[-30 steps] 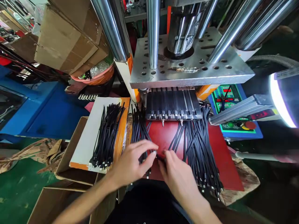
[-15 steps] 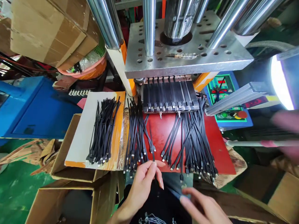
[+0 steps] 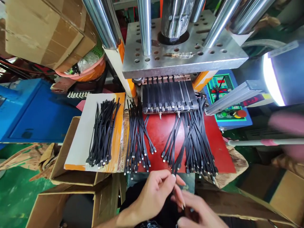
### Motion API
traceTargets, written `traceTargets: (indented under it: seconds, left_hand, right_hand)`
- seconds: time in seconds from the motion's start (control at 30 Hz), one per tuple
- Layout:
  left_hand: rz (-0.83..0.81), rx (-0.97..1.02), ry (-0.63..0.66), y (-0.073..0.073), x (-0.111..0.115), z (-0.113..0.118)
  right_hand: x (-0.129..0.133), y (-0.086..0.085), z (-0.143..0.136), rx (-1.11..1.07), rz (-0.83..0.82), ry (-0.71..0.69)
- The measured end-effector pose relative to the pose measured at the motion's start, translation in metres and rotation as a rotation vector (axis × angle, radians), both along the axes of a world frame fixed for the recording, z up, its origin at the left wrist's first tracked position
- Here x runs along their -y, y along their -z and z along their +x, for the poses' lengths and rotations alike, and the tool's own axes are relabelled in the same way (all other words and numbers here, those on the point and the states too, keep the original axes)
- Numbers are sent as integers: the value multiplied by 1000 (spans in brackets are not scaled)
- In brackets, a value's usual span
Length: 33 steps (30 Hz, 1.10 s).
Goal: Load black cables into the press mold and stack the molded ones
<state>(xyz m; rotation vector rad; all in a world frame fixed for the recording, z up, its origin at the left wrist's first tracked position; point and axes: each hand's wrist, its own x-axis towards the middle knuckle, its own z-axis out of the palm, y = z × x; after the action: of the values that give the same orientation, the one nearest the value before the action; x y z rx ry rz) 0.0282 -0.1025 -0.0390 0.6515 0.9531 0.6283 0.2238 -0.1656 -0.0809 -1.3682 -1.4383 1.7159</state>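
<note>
My left hand point(image 3: 158, 196) is closed in a pinch on a flat black USB cable point(image 3: 181, 158), whose strip runs up over the red board. Just beside its fingertips, my right hand point(image 3: 199, 210) is slightly blurred, with its fingers curled together; what they hold cannot be made out. A pile of black cables point(image 3: 198, 142) with metal plug ends lies on the right of the board. Another bunch of cables point(image 3: 136, 139) lies to the left. Behind them, several cables lie in the slots of a black metal fixture point(image 3: 168, 95).
A thick steel press plate point(image 3: 185, 65) hangs above the fixture. Tied cables point(image 3: 103, 133) lie on a white board point(image 3: 79, 133) at left. A control panel point(image 3: 225, 95), a bright lamp point(image 3: 273, 79) and a metal arm point(image 3: 228, 98) stand at right. Open cartons point(image 3: 64, 190) are below.
My left hand has moved right, from the left bunch to the right pile, and now grips a cable there. The right hand has come in beside it. The view has shifted slightly.
</note>
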Motion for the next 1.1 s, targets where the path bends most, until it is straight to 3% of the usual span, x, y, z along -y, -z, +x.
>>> traceTargets:
  seconds: [0.07, 0.17, 0.23, 0.3, 0.43, 0.57, 0.8, 1.1]
  left_hand:
    - [93, -110, 129, -5, 9, -6]
    - [204, -301, 275, -5, 20, -17]
    - [274, -393, 358, -6, 17, -25]
    - [354, -464, 338, -11, 2, -31]
    - [607, -510, 58, -30, -51, -32]
    - [825, -467, 24, -41, -88, -24]
    - [731, -317, 67, -42, -91, -20]
    - [735, -288, 75, -53, -102, -20]
  right_hand:
    - [-30, -12, -2, -97, -27, 115]
    - [-67, -28, -23, -133, -1, 425]
    - [-79, -34, -39, -121, 39, 502]
    - [-82, -36, -50, -119, 114, 482]
    - [-76, -34, -57, -72, 251, 356]
    - [-74, -32, -56, 4, 349, 290]
    - [-89, -36, -34, 54, 591, 346]
    - [-113, -42, -37, -47, 569, 262]
